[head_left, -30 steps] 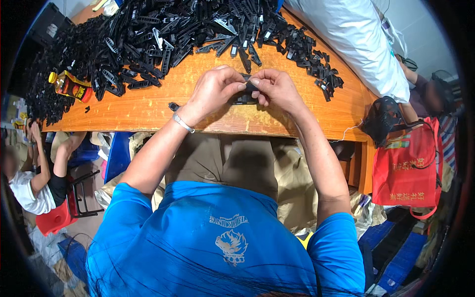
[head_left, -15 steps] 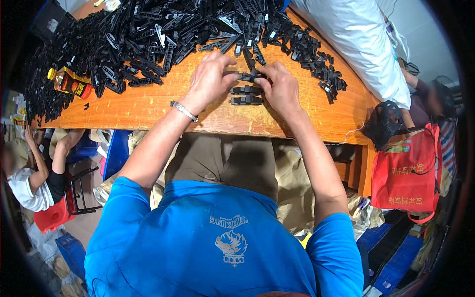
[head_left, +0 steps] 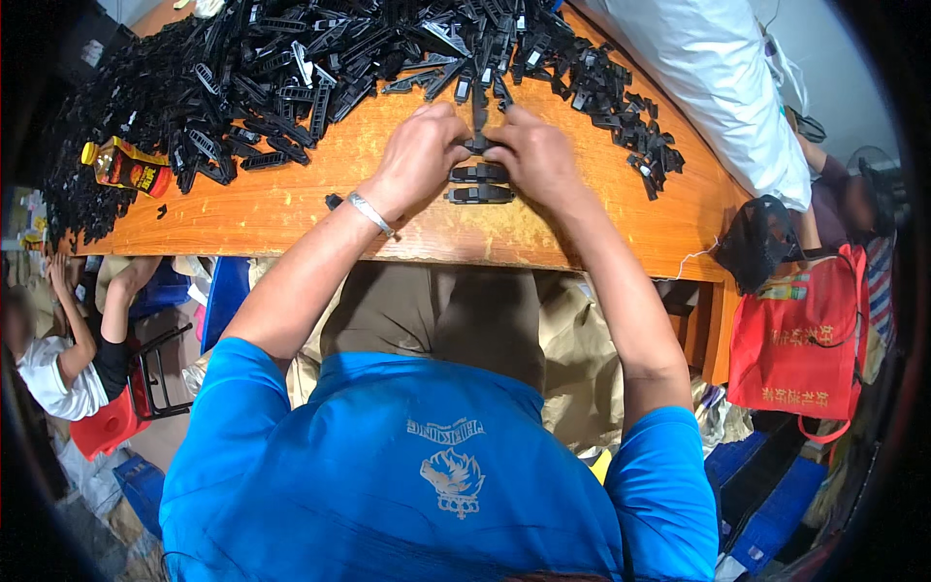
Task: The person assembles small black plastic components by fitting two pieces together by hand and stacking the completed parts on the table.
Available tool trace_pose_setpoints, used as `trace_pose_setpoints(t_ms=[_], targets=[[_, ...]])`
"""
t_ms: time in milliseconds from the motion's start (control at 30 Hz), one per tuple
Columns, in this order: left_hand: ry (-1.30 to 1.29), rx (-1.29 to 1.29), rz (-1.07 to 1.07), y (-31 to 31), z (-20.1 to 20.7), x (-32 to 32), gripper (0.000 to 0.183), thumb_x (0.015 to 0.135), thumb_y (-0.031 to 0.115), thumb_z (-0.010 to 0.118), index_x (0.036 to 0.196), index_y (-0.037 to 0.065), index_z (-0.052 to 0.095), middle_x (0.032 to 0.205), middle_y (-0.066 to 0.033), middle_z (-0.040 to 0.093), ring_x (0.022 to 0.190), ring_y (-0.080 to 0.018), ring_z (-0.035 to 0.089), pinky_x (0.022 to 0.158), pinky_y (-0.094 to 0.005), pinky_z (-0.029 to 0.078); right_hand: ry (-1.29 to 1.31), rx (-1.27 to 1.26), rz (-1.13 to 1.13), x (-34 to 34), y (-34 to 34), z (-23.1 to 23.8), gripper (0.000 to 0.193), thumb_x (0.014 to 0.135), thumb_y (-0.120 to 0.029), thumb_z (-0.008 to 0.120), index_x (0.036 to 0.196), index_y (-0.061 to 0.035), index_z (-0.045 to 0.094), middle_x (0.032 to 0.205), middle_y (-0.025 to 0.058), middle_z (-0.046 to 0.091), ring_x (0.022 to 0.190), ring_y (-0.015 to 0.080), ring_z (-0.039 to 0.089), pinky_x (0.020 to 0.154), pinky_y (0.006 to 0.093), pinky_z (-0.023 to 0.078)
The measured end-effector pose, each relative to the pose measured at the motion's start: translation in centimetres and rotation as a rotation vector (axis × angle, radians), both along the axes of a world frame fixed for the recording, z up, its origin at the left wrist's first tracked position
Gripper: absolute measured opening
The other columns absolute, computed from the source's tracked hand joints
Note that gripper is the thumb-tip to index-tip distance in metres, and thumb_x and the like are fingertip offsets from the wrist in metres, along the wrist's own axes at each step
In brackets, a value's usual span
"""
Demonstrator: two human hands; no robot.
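Left hand (head_left: 422,155) and right hand (head_left: 535,160), two in all, are half curled, their thumb tips at either end of one black clip (head_left: 476,145) on the table (head_left: 291,223). From my remote seat I cannot tell whether either has a firm pinch, since the backs of the hands hide most fingertips. Two more clips, the near clip (head_left: 480,195) and the middle clip (head_left: 479,174), lie crosswise just below it, in a row. One long dark strip (head_left: 479,109) runs away from the held clip; I cannot make out whether they join.

Beyond sprawls a heap (head_left: 330,58) of black parts, too tangled for me to count and cut off at the top. I count one bottle (head_left: 145,173) beside the heap, one white sack (head_left: 713,87) running out of view and one red bag (head_left: 800,339). Two co-workers show at the edges, each partly cut off or hidden.
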State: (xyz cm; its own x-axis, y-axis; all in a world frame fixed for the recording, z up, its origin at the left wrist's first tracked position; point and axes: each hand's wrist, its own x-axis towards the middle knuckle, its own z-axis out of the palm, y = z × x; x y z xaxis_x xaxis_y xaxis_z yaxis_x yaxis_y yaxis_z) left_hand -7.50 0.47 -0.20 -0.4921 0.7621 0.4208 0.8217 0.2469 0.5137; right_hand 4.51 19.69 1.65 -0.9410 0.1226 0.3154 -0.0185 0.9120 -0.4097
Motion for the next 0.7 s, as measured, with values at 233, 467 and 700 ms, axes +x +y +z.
trace_pose_setpoints(t_ms=[233,467,700], targets=[[-0.045,-0.047,-0.081,-0.6,0.4,0.2,0.019,0.081,0.006,0.085,0.097,0.001,0.075,0.096,-0.0156,0.068,0.095,-0.0371,0.068,0.084,-0.0455,0.055,0.044,-0.066,0.105,1.0,0.1,-1.1,0.021,0.085,-0.021,0.084,0.102,-0.009,0.083,0.096,0.0138,0.07,0.096,0.0376,0.071,0.081,0.049,0.056],[-0.317,-0.199,-0.007,0.0,3.0,-0.5,0.033,0.091,0.014,0.081,0.121,0.003,0.074,0.107,-0.0158,0.073,0.1,-0.0319,0.072,0.087,-0.0396,0.058,0.045,-0.084,-0.326,3.0,6.6,-0.1,0.021,0.094,-0.026,0.08,0.104,-0.0079,0.084,0.106,0.0151,0.076,0.101,0.0354,0.074,0.091,0.0437,0.059],[0.019,-0.14,0.207,5.2,2.0,0.5,0.046,0.087,0.026,0.085,0.122,0.002,0.067,0.112,-0.0221,0.071,0.106,-0.0417,0.07,0.091,-0.0495,0.057,-0.074,0.234,-0.542,-1.5,8.5,0.6,0.033,0.094,-0.025,0.078,0.121,-0.0047,0.075,0.124,0.0232,0.066,0.102,0.0423,0.074,0.09,0.0511,0.06]])
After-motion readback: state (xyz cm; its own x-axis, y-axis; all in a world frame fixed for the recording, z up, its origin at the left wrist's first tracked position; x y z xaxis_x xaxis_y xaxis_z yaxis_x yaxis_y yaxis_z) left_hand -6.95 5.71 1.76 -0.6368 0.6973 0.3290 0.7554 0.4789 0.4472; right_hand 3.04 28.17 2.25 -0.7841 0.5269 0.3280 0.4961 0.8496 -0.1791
